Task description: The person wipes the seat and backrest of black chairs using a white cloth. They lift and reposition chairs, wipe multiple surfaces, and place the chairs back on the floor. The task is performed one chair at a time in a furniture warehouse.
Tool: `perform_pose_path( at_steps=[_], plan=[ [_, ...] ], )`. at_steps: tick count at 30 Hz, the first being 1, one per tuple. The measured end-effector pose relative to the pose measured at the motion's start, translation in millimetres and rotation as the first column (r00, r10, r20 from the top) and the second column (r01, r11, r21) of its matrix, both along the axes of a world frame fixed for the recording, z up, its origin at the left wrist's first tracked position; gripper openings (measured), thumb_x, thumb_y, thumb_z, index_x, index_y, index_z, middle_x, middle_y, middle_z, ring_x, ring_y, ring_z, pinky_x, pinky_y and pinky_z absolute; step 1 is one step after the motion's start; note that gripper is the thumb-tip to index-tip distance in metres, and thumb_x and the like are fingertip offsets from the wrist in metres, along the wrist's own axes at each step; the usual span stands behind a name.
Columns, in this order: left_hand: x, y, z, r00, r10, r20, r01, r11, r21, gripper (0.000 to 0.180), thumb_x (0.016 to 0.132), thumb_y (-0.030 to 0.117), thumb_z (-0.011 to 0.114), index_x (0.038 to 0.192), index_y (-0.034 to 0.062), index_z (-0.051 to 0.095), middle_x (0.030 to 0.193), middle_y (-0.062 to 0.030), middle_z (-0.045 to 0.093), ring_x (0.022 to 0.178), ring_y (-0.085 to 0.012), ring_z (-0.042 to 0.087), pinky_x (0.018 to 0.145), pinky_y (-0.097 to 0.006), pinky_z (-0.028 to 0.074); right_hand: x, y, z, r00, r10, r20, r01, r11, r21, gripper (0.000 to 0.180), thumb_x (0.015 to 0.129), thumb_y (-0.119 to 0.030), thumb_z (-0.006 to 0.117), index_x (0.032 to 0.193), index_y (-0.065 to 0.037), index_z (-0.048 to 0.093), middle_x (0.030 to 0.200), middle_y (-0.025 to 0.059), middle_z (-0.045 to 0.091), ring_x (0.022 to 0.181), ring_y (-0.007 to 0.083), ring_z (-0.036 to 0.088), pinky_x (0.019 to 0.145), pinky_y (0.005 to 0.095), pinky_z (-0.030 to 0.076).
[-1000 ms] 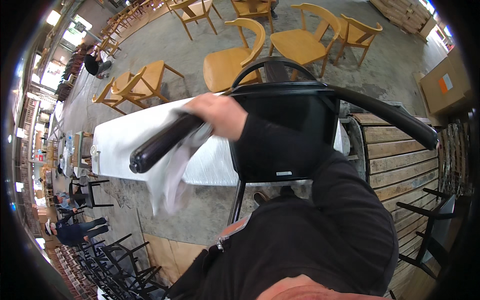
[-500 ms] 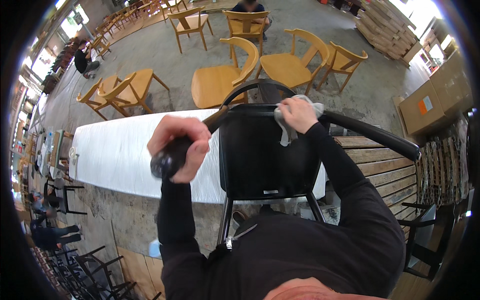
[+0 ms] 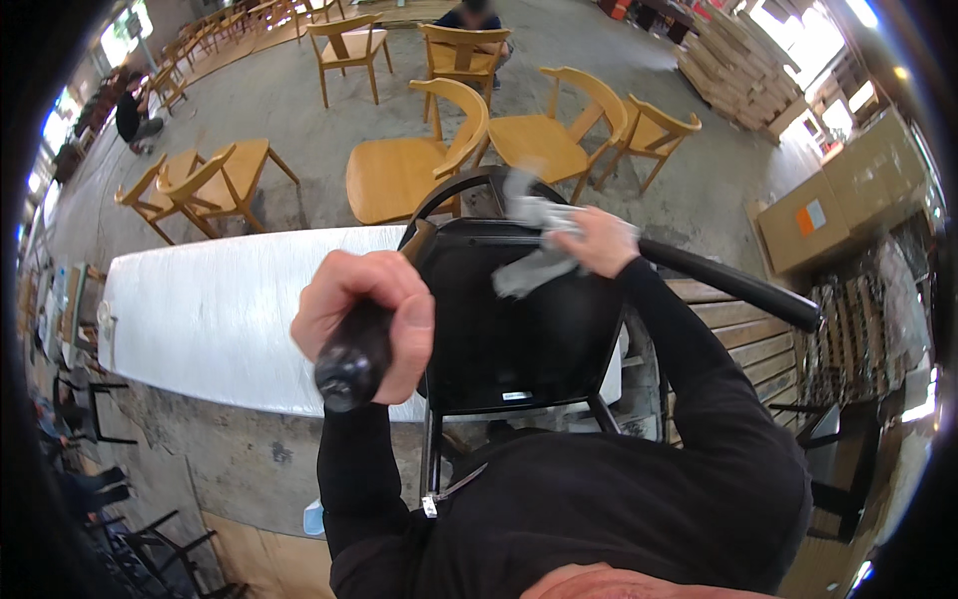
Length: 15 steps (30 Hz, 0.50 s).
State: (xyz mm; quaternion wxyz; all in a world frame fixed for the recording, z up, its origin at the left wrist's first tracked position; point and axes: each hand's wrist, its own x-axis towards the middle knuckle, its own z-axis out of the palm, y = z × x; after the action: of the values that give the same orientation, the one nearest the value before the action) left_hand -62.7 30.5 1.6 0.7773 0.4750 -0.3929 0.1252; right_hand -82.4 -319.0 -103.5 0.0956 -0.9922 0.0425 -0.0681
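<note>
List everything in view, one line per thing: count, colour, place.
black chair: one, black, centre, held up over the table
cloth: one, grey-white, on the chair's top
table: one, white, long, left of centre
wooden chairs: at least seven, yellow-tan, on the floor beyond
cardboard boxes: two, brown, right
other people: two, far left and top
left hand: gripping the chair's arm end
right hand: pressing the cloth on the chair

Seen: one black curved-arm chair, one grey cloth, one long white table, about seven light wooden chairs, two cardboard boxes.
</note>
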Motion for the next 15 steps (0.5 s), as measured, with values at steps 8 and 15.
perform_pose_path(
  at_steps=[8,15],
  plan=[
    [-0.6,-3.9,5.8,0.999,0.026,-0.025,-0.027,0.999,-0.034,0.022,0.083,0.003,0.069,0.083,0.0046,0.047,0.064,-0.0055,0.055,0.057,-0.0153,0.053,0.061,-0.031,0.047,108.6,149.8,-13.6,0.919,0.359,0.160,-0.382,0.913,0.141,0.036,0.096,-0.031,0.042,0.100,-0.005,0.066,0.092,0.0213,0.068,0.090,0.0392,0.065,0.079,0.0515,0.049],
    [-1.5,-2.8,6.9,1.000,0.003,-0.028,-0.003,1.000,0.022,0.023,0.084,0.006,0.069,0.084,0.0056,0.046,0.063,-0.0050,0.054,0.058,-0.0159,0.053,0.063,-0.033,0.048,15.0,25.4,-12.5,0.993,0.068,0.101,-0.082,0.987,0.136,0.040,0.095,-0.038,0.046,0.092,-0.007,0.072,0.095,0.0155,0.068,0.096,0.0333,0.065,0.084,0.0467,0.051]
  ],
)
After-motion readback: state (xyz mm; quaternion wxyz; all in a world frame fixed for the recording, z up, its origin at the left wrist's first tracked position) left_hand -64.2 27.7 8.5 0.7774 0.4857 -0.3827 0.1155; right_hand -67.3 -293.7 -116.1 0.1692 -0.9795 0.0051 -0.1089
